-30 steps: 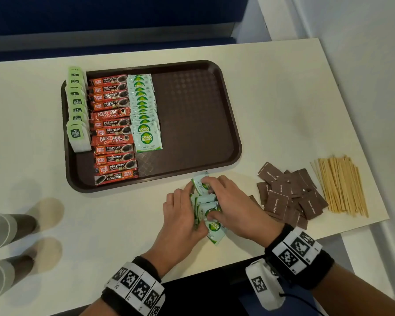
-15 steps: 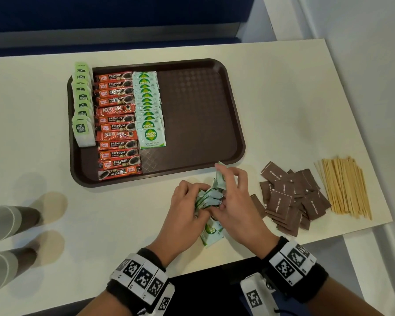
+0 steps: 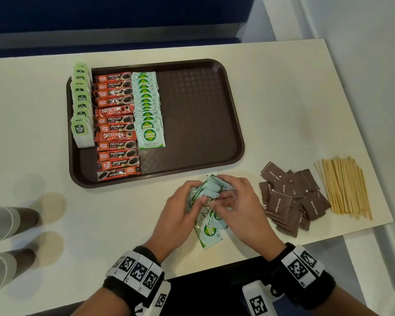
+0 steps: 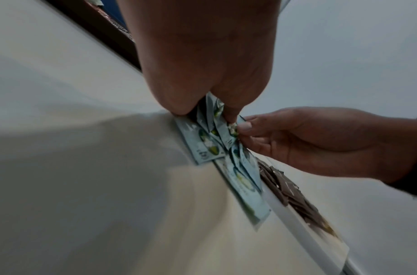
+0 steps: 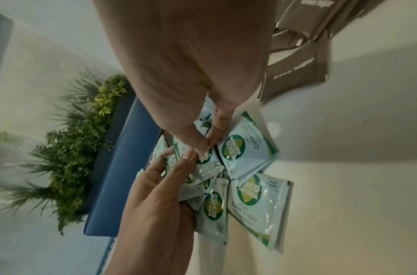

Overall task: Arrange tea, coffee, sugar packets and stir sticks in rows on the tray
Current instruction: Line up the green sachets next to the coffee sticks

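Note:
Both hands hold a bunch of pale green coco sugar packets [image 3: 206,192] just in front of the brown tray [image 3: 196,115]. My left hand [image 3: 197,195] grips the bunch from the left, and my right hand [image 3: 219,192] pinches packets at its right side. In the right wrist view the thumbs of both hands meet on the packets [image 5: 247,148]. A few more packets [image 3: 209,233] lie on the table under the hands. The tray holds three rows at its left: tea bags [image 3: 81,106], red coffee sticks [image 3: 116,126] and coco sugar packets [image 3: 147,110].
A heap of brown sugar packets [image 3: 292,197] lies right of the hands, and wooden stir sticks [image 3: 344,188] lie beyond it near the table's right edge. The tray's right half is bare. Someone's legs [image 3: 7,224] stand at the left.
The hands gathered loose coco sugar packets from the table pile and raised them slightly, now holding them bunched and on edge between both hands.

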Available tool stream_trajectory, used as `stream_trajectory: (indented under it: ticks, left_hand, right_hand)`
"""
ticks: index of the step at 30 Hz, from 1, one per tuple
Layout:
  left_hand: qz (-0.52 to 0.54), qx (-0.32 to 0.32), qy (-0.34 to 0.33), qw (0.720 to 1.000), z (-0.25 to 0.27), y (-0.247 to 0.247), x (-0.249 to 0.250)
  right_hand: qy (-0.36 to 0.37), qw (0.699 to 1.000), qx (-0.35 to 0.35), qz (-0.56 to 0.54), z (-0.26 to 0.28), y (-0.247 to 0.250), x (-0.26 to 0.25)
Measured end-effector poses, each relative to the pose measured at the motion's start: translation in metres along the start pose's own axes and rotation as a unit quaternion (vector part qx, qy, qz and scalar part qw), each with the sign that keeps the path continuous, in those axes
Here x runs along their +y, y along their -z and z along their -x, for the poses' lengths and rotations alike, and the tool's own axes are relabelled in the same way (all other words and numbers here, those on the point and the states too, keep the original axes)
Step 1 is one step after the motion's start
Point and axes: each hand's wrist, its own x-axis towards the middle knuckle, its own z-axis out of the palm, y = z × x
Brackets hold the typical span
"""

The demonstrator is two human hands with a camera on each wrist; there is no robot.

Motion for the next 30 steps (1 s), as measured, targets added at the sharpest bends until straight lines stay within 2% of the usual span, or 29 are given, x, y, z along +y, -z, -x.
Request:
stream_trajectory:
  ticks: [5, 10, 16, 22, 26, 30]
  left_hand:
    - [0.106, 0.042, 0.028, 0.993, -0.003, 0.008, 0.012]
    - [0.181, 0.071, 0.063, 0.979, -0.013, 0.022, 0.019]
    - [0.282, 0.102, 0.077, 0.951, -0.022, 0.038, 0.027]
    - [0.435, 0.139, 0.093, 0.885, -0.037, 0.057, 0.045]
    - [0.475, 0.17, 0.075, 0.86, -0.041, 0.083, 0.053]
    - [0.512, 0.216, 0.076, 0.828, -0.039, 0.117, 0.051]
  right_hand:
    - [-0.059, 0.976, 0.074, -0.194, 0.003, 0.011, -0.008]
    - [-0.079, 0.958, 0.121, -0.249, -0.003, 0.021, -0.007]
    - [-0.049, 0.973, 0.073, -0.215, -0.001, 0.025, -0.014]
    - [-0.031, 0.979, 0.022, -0.201, -0.008, 0.015, -0.041]
    - [-0.026, 0.981, -0.006, -0.193, -0.022, 0.003, -0.059]
    - [0.014, 0.983, -0.031, -0.182, -0.045, -0.018, -0.078]
